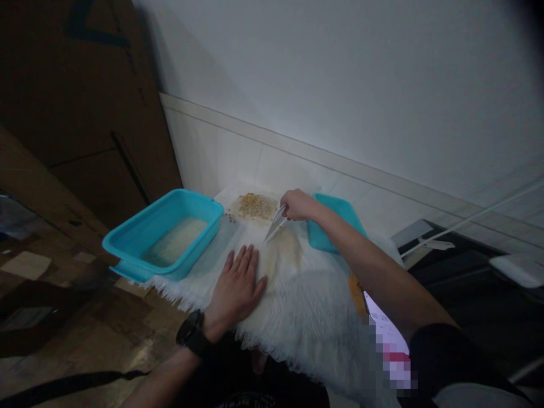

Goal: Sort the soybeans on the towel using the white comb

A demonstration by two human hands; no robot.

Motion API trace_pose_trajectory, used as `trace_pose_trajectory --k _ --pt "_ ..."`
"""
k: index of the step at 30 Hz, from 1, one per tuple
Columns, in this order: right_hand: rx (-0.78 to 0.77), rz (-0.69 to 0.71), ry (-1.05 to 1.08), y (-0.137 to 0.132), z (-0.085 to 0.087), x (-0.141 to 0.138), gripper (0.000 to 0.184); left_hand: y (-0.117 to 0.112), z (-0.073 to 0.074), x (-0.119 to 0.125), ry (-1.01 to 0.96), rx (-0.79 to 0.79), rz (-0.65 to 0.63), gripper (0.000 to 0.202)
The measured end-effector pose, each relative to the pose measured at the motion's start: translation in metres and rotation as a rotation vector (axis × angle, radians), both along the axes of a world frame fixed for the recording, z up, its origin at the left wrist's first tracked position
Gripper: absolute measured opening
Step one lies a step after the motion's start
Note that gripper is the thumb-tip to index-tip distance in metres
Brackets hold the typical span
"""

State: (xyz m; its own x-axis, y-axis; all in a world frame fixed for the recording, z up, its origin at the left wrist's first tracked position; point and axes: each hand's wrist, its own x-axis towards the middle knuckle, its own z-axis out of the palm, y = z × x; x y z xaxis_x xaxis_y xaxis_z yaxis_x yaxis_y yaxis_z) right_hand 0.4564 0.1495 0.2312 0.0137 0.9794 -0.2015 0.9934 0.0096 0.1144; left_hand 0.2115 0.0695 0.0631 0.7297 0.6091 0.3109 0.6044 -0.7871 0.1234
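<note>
My left hand (238, 286) lies flat with fingers spread on a white fluffy cloth (310, 317), a black watch on its wrist. My right hand (295, 204) is closed on a small white card (275, 222), whose edge points down at a pale heap of grains (280, 252) on a sheet over the cloth. Beyond the card lies a heap of yellow-brown grains (256, 205), with a few dark grains to its left.
A turquoise tub (127, 241) holding white grains stands at the left. A second turquoise tub (335, 218) sits behind my right forearm. A white wall with a tiled base runs behind. Brown cardboard leans at the left. A dark unit with a white cable sits at the right.
</note>
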Motion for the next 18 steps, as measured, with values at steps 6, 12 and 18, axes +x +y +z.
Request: trace_pose_trajectory --k 6,12,18 --pt "-0.003 0.017 -0.057 0.002 -0.009 0.006 0.029 0.001 -0.008 0.004 -0.027 -0.032 0.048 0.073" --pt "-0.025 0.031 -0.063 0.016 -0.016 0.005 0.027 0.000 -0.006 0.002 -0.005 -0.027 0.052 0.072" --pt "0.004 0.050 -0.063 0.034 -0.019 -0.008 0.030 0.000 -0.005 0.002 -0.020 -0.025 0.050 0.070"
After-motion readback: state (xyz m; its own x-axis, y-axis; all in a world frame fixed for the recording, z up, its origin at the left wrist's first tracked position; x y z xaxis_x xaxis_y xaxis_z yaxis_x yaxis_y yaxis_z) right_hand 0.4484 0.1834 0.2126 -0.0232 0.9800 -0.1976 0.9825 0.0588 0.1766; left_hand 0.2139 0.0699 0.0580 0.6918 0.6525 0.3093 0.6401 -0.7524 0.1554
